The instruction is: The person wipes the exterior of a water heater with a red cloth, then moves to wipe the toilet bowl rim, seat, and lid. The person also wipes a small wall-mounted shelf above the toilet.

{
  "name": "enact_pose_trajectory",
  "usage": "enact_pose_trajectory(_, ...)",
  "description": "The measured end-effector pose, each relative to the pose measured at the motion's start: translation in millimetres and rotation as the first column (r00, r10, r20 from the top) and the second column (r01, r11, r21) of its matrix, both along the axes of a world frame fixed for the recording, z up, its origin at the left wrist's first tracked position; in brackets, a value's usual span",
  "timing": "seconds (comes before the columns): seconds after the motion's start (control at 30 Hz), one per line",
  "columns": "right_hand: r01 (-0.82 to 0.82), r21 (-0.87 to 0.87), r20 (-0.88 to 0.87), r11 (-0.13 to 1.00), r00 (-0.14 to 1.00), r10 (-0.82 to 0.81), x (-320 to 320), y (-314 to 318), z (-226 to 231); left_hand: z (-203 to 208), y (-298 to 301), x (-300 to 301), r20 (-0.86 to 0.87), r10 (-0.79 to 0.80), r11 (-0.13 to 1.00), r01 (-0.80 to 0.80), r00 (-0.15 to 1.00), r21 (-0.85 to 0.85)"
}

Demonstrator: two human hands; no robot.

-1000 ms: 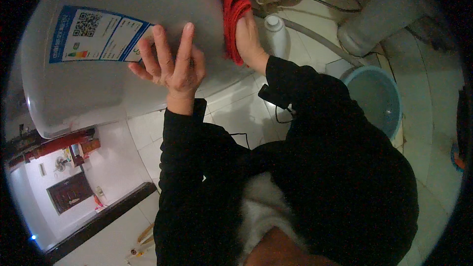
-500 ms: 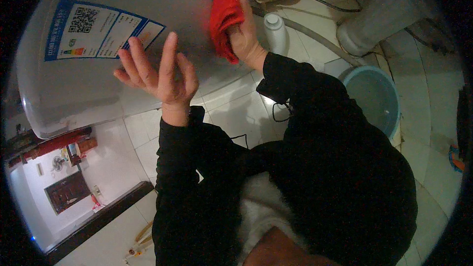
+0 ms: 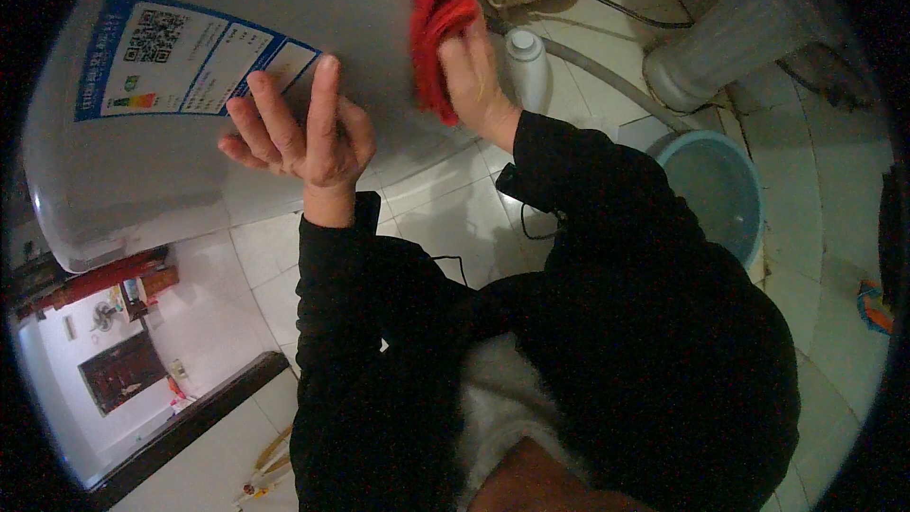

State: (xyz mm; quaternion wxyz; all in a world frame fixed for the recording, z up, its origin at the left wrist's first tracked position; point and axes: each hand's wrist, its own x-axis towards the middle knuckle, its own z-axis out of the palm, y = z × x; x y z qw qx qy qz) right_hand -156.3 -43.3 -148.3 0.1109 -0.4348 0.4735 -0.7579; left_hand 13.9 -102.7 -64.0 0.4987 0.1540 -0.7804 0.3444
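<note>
A large grey appliance [image 3: 313,0] with a smooth casing takes up the upper left. My right hand [image 3: 477,79] is closed on a red cloth [image 3: 444,14] and presses it against the appliance's right side. Some of that hand's fingers are hidden by the cloth. My left hand [image 3: 301,133] is raised in front of the casing with its fingers spread and nothing in them. Behind its fingertips is a white and blue label [image 3: 194,62] stuck on the casing. Whether the left hand touches the surface, I cannot tell.
A white bottle [image 3: 527,66] stands on the tiled floor just right of the cloth. A grey hose [image 3: 607,74] runs past it towards a thick pipe [image 3: 701,62]. A light blue bucket [image 3: 758,199] sits at the right. At the lower left is a dark doorsill [image 3: 190,431].
My right hand has shifted slightly right and down along the casing with the red cloth. The left hand has turned a little and stays spread.
</note>
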Motion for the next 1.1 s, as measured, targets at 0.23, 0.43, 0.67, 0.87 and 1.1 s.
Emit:
enact_pose_trajectory(0.23, 0.153, -0.184, -0.251, 0.971, 0.948, -0.197, -1.2, -11.0, 12.8, 4.4, -1.0, -3.8, -0.062, 0.004, 0.997, 0.001, 0.998, 0.076)
enact_pose_trajectory(0.43, 0.018, 0.126, 0.208, 0.992, 0.977, -0.045, -8.3, -31.5, -52.6, 4.8, -3.1, -4.7, -0.005, 0.015, 1.0, -0.015, 1.0, 0.014)
enact_pose_trajectory(0.67, -0.091, 0.639, 0.458, 0.764, 0.842, -0.284, -13.4, -28.1, -97.3, 5.4, -5.1, -2.4, -0.008, 0.012, 1.0, -0.012, 1.0, 0.008)
enact_pose_trajectory(0.87, -0.046, 0.661, 0.305, 0.749, 0.928, -0.212, -18.0, -12.9, -61.1, -0.8, -7.4, -8.8, -0.079, -0.014, 0.999, 0.017, 0.997, 0.043)
enact_pose_trajectory(1.1, 0.149, -0.075, -0.219, 0.986, 0.962, -0.162, -8.3, -0.3, 17.5, 7.3, -6.3, 4.1, -0.083, 0.009, 0.998, -0.005, 0.996, 0.056)
